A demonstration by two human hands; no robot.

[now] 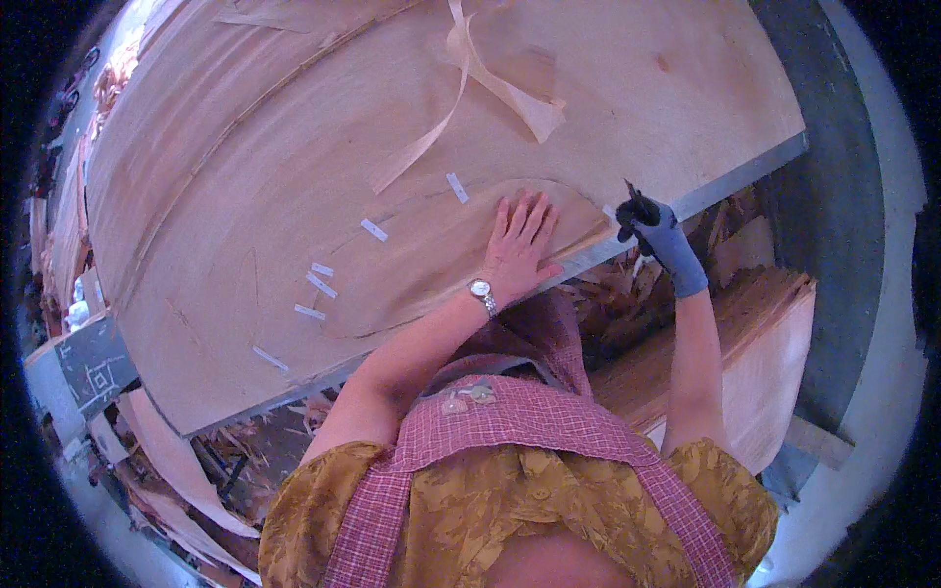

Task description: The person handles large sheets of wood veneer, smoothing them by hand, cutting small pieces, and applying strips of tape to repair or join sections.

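A wide sheet of pale wood veneer (392, 127) covers the table in front of me. My left hand (520, 238), bare and with a watch (480, 288) at the wrist, lies flat on it near the front edge, fingers stretched out. At the sheet's front edge, to the right, my right hand (663, 238) wears a grey and black glove. Its fingers are closed round a slim dark pointed tool (630, 186), whose tip points away from me; its exact kind does not show. Several short white tape strips (373, 230) stick to the veneer, mostly left of my left hand.
A loose curled veneer strip (529, 108) lies on the far part of the sheet. Below the table's front edge (720, 191) are wood scraps (608, 304) and a thick stack of veneer (745, 333). More long offcuts (176, 461) lie at the lower left.
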